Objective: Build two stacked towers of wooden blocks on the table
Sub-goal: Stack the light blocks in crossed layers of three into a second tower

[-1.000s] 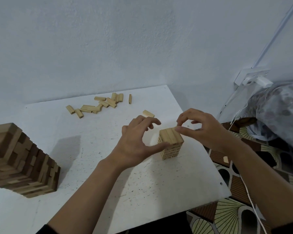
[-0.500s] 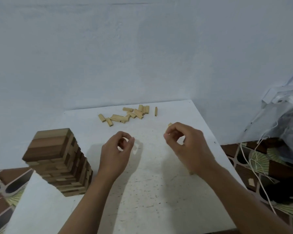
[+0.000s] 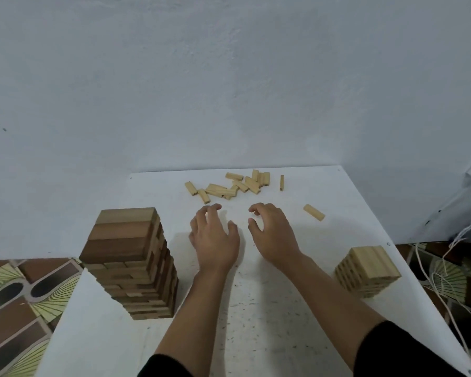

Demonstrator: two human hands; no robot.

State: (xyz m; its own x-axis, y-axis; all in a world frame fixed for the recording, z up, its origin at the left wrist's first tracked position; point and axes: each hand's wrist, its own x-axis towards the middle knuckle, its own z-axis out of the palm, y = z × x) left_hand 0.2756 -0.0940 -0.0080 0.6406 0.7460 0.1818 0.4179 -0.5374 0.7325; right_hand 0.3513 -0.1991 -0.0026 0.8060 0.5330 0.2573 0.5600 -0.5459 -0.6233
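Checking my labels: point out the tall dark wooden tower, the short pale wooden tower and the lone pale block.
Tall dark wooden tower (image 3: pixel 120 234), head view, top face.
Short pale wooden tower (image 3: pixel 375 262), head view, top face.
Lone pale block (image 3: pixel 313 212), head view, its middle.

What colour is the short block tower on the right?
Short wooden block tower: pale yellow, head view.

A pale blue wall (image 3: pixel 229 77) behind, patterned floor (image 3: pixel 17 308) left, white cords (image 3: pixel 458 236) right.
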